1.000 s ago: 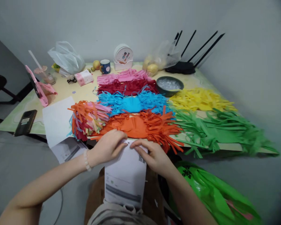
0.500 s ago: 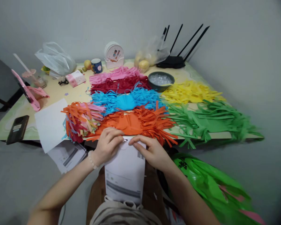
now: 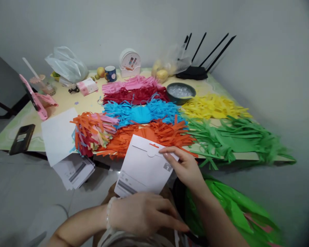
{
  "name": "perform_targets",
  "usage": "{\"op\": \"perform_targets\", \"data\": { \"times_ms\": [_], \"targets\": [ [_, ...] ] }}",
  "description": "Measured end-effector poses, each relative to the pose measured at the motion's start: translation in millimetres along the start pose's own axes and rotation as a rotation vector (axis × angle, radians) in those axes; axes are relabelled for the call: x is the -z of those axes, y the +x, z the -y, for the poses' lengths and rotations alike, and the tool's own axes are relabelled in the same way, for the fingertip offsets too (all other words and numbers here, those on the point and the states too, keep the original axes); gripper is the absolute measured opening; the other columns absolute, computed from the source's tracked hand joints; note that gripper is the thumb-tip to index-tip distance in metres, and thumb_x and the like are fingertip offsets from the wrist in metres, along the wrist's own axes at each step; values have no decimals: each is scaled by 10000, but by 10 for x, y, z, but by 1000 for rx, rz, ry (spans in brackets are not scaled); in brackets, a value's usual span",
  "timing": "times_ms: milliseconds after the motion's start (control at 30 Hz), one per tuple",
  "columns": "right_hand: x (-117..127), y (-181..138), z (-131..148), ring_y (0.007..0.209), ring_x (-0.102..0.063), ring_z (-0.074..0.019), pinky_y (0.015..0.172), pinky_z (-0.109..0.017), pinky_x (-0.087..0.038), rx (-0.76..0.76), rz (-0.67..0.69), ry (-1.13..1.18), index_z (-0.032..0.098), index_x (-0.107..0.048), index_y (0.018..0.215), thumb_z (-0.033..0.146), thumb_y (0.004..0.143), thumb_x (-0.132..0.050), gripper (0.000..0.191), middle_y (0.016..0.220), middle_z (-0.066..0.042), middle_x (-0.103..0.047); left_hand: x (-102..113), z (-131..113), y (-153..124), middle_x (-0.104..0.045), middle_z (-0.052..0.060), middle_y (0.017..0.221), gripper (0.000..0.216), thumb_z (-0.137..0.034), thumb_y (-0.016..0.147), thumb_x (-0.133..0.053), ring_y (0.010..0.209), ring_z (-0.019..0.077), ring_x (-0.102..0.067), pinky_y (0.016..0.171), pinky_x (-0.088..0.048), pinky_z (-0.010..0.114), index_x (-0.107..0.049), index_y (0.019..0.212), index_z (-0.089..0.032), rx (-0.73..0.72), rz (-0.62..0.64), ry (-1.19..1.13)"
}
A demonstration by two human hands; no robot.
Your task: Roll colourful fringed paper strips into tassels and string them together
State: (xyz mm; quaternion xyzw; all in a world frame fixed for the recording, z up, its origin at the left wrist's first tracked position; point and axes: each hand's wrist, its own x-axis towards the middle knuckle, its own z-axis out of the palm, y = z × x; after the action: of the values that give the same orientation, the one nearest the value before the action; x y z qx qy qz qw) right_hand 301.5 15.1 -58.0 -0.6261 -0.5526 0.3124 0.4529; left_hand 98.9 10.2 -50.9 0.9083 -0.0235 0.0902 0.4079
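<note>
My right hand (image 3: 186, 168) grips the upper right corner of a white paper pouch (image 3: 144, 166) with a small orange tab at its top, held tilted just in front of the table edge. My left hand (image 3: 144, 212) lies low over my lap below the pouch, fingers stretched to the right, holding nothing I can see. Just beyond the pouch lies a fringed orange paper pile (image 3: 154, 135), with a mixed bundle of coloured strips (image 3: 92, 130) to its left.
On the table (image 3: 67, 99) lie fringed paper piles: blue (image 3: 144, 113), dark red (image 3: 135, 96), pink (image 3: 134, 83), yellow (image 3: 213, 107), green (image 3: 234, 139). A dark bowl (image 3: 181, 92), a mug (image 3: 110, 73), a router (image 3: 195, 72), white sheets (image 3: 58, 132), a phone (image 3: 22, 138). A green plastic bag (image 3: 229, 209) sits at my right.
My left hand has let go of the pouch's top and dropped to my lap. My right hand has lifted and tilted the pouch toward the table.
</note>
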Motion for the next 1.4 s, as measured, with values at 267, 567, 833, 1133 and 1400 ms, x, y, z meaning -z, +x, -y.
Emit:
{"op": "perform_targets", "data": {
  "times_ms": [267,567,833,1133,1400],
  "targets": [
    [-200,-79,68,566,-603,-140,498,-243,-429,75,7,58,220,-750,894,309,904,-582,191,844,-26,-759,352,73,-417,-717,99,1073,233,-366,970,-548,1007,215,-652,906,-519,344,-660,1087,-198,578,-1107,205],
    [-591,-253,72,930,-720,-221,764,-305,-574,50,113,63,225,-660,1218,337,903,-614,337,1125,-85,-750,584,329,-597,-631,5,725,315,-362,995,-433,676,147,-570,647,-445,249,-607,816,-171,913,-1134,215],
    [-821,-36,126,1054,-691,-280,914,-416,-544,24,367,-45,212,-494,1396,349,806,-704,642,1255,-119,-690,607,308,-441,-740,64,876,362,-340,1039,-369,773,186,-682,704,-454,277,-665,925,-167,928,-737,558],
    [-825,-72,83,1007,-675,-251,865,-339,-521,-69,306,30,206,-572,1296,321,882,-610,431,1184,-84,-707,648,131,-793,-753,72,923,407,-448,1036,-352,810,218,-699,623,-403,273,-661,1024,-184,1169,-478,622],
    [-807,-91,111,1024,-673,-231,860,-316,-539,-110,367,238,213,-598,1257,323,895,-601,379,1201,-83,-696,778,38,-816,-739,60,875,413,-454,1032,-347,776,216,-680,633,-382,275,-653,940,-192,1121,-461,509]
  ]
}}
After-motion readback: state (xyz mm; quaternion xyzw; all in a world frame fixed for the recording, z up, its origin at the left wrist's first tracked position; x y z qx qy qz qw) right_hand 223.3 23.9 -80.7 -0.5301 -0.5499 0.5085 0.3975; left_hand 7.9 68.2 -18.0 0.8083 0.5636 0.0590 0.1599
